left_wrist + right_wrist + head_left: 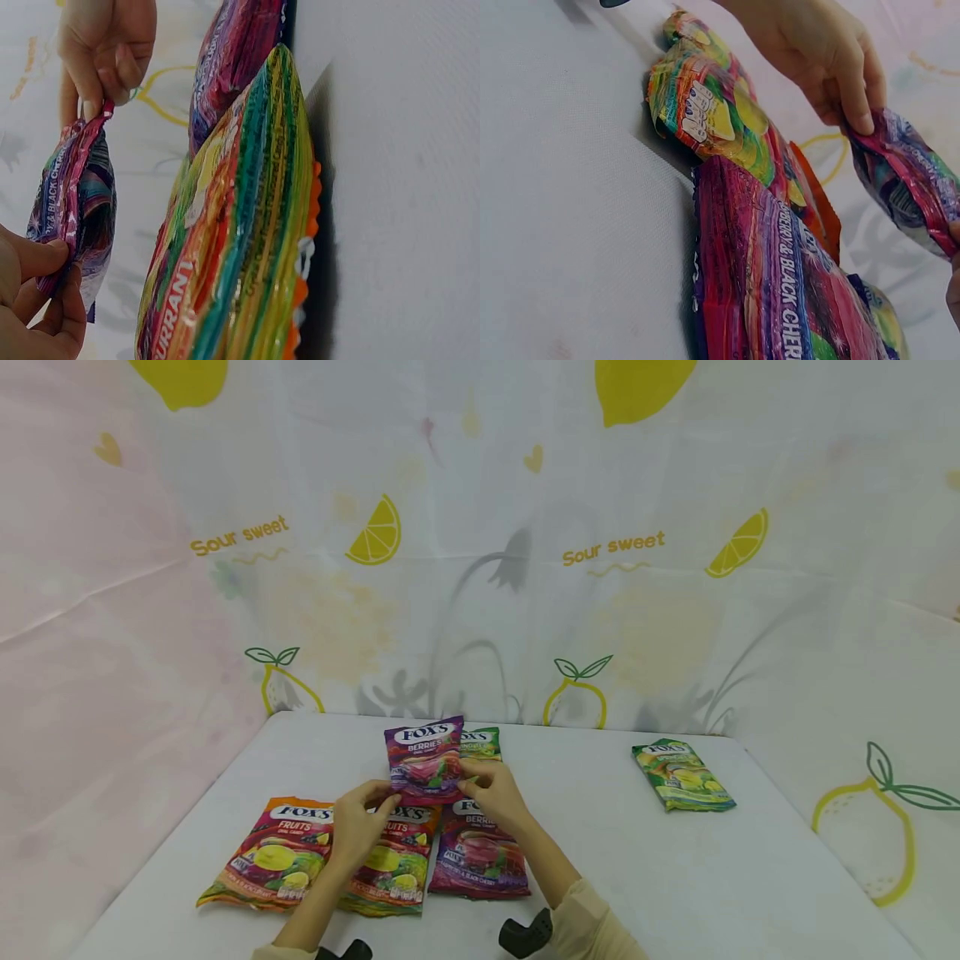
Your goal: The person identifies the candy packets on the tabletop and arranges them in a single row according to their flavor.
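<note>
A purple Fox's Berries candy bag is held up by both hands, its printed front towards the head camera. My left hand pinches its lower left corner between thumb and fingers. The opposite lower corner is pinched by my right hand, as the left wrist view also shows with the bag seen from its bottom seam. Beneath the hands lie a second purple Berries bag and a red-orange Fruits bag, their tops partly hidden. Behind the held bag, a green Fox's bag shows only in part.
Another Fruits bag lies at the left, beside the left forearm. Far off on the right is a green Fox's bag. The white table ends at a printed cloth backdrop. Black devices sit near both wrists.
</note>
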`<state>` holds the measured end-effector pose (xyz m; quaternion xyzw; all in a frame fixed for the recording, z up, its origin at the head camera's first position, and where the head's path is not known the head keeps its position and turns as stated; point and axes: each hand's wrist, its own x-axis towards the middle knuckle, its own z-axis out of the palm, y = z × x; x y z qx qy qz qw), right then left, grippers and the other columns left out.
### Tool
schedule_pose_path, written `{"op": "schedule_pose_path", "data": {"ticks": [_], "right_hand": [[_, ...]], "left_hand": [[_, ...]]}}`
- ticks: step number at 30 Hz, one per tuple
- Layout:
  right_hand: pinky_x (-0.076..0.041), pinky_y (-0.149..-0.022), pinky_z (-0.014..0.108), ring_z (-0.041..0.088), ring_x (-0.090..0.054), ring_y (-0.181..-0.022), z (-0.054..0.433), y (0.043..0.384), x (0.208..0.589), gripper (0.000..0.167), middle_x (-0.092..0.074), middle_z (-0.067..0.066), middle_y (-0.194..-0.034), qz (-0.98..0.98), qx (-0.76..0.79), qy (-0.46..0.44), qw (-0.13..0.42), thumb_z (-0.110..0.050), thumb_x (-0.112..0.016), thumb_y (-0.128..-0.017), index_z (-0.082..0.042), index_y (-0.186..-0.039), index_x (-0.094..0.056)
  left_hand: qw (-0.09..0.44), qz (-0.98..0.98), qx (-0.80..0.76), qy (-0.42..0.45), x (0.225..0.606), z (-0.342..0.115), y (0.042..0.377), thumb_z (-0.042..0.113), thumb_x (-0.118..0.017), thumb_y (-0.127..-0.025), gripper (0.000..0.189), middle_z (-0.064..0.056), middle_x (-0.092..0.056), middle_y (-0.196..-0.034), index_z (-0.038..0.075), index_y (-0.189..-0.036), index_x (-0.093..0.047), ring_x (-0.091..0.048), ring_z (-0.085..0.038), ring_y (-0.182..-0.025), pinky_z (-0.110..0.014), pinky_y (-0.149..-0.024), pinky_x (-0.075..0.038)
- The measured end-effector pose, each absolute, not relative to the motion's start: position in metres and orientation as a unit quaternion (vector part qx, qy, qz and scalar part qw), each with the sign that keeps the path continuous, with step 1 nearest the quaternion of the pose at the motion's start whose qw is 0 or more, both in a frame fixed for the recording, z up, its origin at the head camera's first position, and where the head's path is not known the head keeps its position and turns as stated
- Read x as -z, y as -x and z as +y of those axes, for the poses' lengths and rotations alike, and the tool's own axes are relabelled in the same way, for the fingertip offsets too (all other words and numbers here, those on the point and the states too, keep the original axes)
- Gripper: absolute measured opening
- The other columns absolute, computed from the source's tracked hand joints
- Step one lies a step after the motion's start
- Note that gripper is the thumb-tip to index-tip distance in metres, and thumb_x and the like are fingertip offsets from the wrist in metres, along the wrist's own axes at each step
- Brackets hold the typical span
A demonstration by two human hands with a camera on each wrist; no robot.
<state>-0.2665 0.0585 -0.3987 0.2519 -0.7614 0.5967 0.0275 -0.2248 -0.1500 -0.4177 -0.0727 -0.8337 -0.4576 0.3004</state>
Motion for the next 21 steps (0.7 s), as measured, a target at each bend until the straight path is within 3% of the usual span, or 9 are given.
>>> {"op": "schedule_pose_path", "data": {"ticks": [2, 5, 9, 21], "right_hand": [[-0.041, -0.058, 0.019, 0.013, -0.054, -0.077, 0.061, 0.267, 0.399, 0.037, -0.053, 0.028, -0.127, -0.761, -0.598, -0.249, 0.028, 0.005, -0.057, -0.088, 0.011, -0.124, -0.053], [-0.039, -0.051, 0.018, 0.012, -0.051, -0.063, 0.065, 0.265, 0.398, 0.038, -0.053, 0.028, -0.126, -0.760, -0.602, -0.245, 0.025, 0.006, -0.057, -0.087, 0.010, -0.125, -0.052], [-0.028, -0.042, 0.019, 0.007, -0.027, -0.043, 0.071, 0.262, 0.395, 0.039, -0.053, 0.028, -0.126, -0.756, -0.613, -0.231, 0.014, 0.006, -0.057, -0.087, 0.009, -0.126, -0.052], [-0.028, -0.045, 0.018, 0.005, -0.030, -0.047, 0.084, 0.241, 0.374, 0.036, -0.059, 0.034, -0.110, -0.763, -0.610, -0.213, 0.001, 0.009, -0.053, -0.088, 0.016, -0.122, -0.050]], "left_hand": [[0.299, -0.835, 0.456, 0.075, 0.417, -0.148, 0.224, -0.005, -0.071, -0.078, 0.011, -0.015, -0.070, -0.084, -0.004, -0.089, -0.070, -0.066, -0.027, -0.075, -0.036, -0.069, -0.054], [0.291, -0.836, 0.458, 0.077, 0.416, -0.145, 0.224, -0.004, -0.071, -0.078, 0.012, -0.016, -0.070, -0.086, -0.005, -0.090, -0.070, -0.066, -0.028, -0.077, -0.037, -0.071, -0.054], [0.279, -0.838, 0.462, 0.075, 0.415, -0.140, 0.224, -0.003, -0.070, -0.079, 0.013, -0.016, -0.071, -0.088, -0.005, -0.092, -0.070, -0.066, -0.028, -0.078, -0.037, -0.073, -0.054], [0.254, -0.840, 0.474, 0.071, 0.412, -0.129, 0.221, 0.000, -0.069, -0.082, 0.012, -0.013, -0.071, -0.088, -0.002, -0.093, -0.071, -0.063, -0.022, -0.075, -0.025, -0.069, -0.051]]}}
